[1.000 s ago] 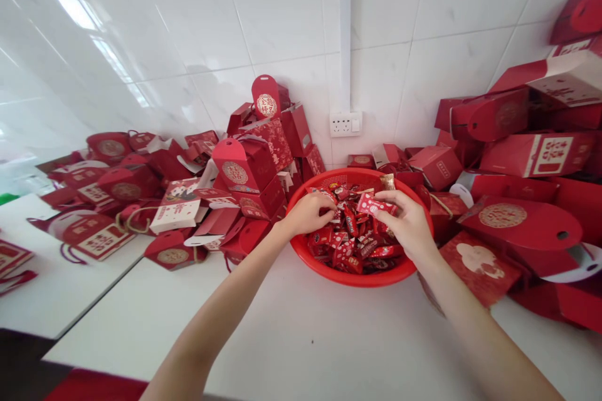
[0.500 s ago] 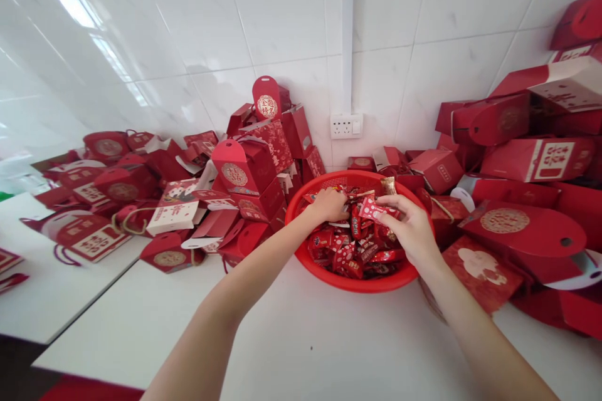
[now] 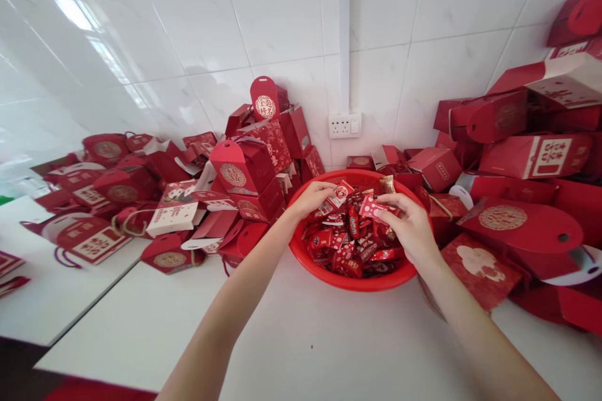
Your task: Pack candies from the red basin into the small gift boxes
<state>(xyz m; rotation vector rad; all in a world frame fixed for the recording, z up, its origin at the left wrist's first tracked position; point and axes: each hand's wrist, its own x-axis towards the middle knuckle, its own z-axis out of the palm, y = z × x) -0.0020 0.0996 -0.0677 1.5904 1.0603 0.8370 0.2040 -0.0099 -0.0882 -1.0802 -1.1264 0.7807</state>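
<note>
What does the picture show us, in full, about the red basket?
The red basket looks like plastic: round, wide and open-topped, with a smooth rim and many small holes in its back wall. It stands upright on the white table, holding many wrapped sweets, mostly red. The left hand and right hand reach over its opposite sides; whether either touches the rim is unclear. Red boxes lie close behind it.

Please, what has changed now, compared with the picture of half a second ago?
The left hand has drawn back from among the wrapped packets toward the left side of the red basket; it now seems to pinch a red-and-white packet. The right hand still holds the spotted packet; basket and boxes stayed.
</note>
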